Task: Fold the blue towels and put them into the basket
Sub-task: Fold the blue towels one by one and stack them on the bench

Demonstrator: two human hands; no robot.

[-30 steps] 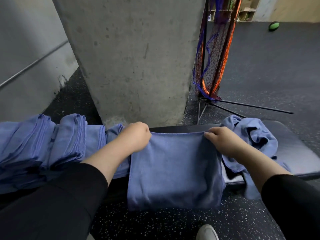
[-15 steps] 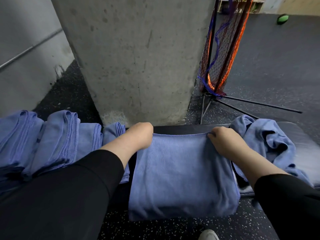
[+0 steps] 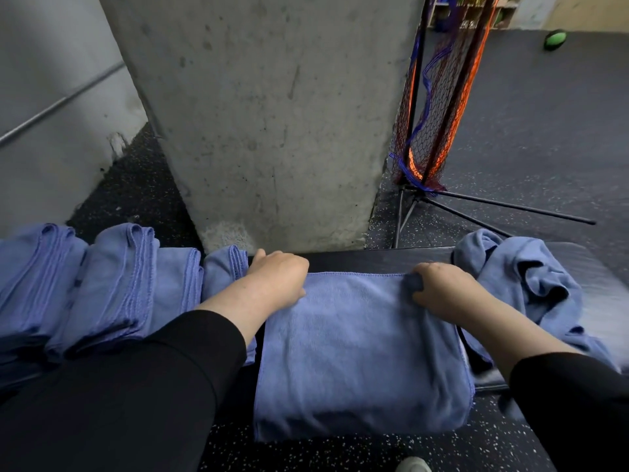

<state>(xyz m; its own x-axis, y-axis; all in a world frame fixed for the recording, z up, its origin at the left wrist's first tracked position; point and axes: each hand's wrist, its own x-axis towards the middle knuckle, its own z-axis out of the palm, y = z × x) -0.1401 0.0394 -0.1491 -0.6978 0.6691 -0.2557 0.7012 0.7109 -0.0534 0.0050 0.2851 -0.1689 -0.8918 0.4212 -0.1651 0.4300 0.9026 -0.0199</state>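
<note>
With the blue towel (image 3: 357, 349) draped over the desk (image 3: 357, 262) edge at six o'clock, my left hand (image 3: 277, 279) seems to clutch its far left corner, my right hand (image 3: 439, 289) pinches the right, and I keep both corners level for a square fold.

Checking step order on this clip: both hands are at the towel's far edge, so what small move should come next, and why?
Probably fold it across, right hand carrying its corner toward the left hand. Both hands grip the towel at the far corners; it lies wide on the bench, wider than the folded stack.
</note>
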